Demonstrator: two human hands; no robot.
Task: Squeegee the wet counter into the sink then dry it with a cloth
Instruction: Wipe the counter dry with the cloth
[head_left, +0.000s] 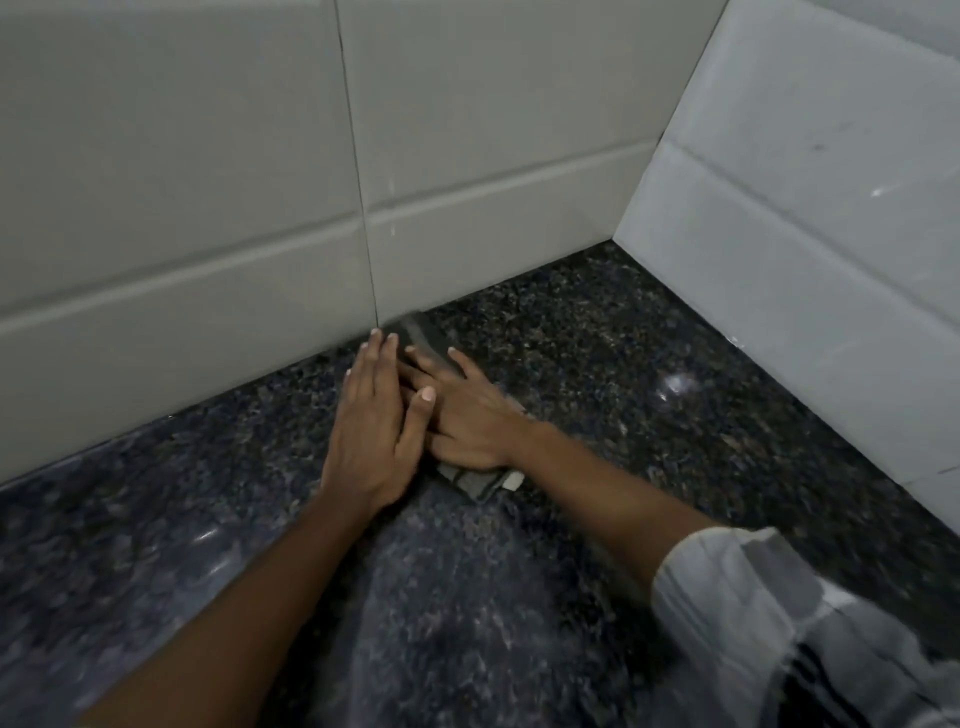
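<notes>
Both arms outstretched, left hand (371, 415) flat, overlapping flat right hand (467, 415).

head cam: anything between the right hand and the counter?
Yes, the grey cloth lies flat under the right hand on the granite counter; the left hand overlaps it. Head view.

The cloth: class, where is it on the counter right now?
In the head view, the grey cloth lies flat on the dark granite counter under the left hand and right hand, beside the tiled back wall.

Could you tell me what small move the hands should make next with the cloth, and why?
Probably slide the cloth right along the wall toward the corner: both hands, left over right, press it flat on the counter there, where glints suggest wetness.
</notes>
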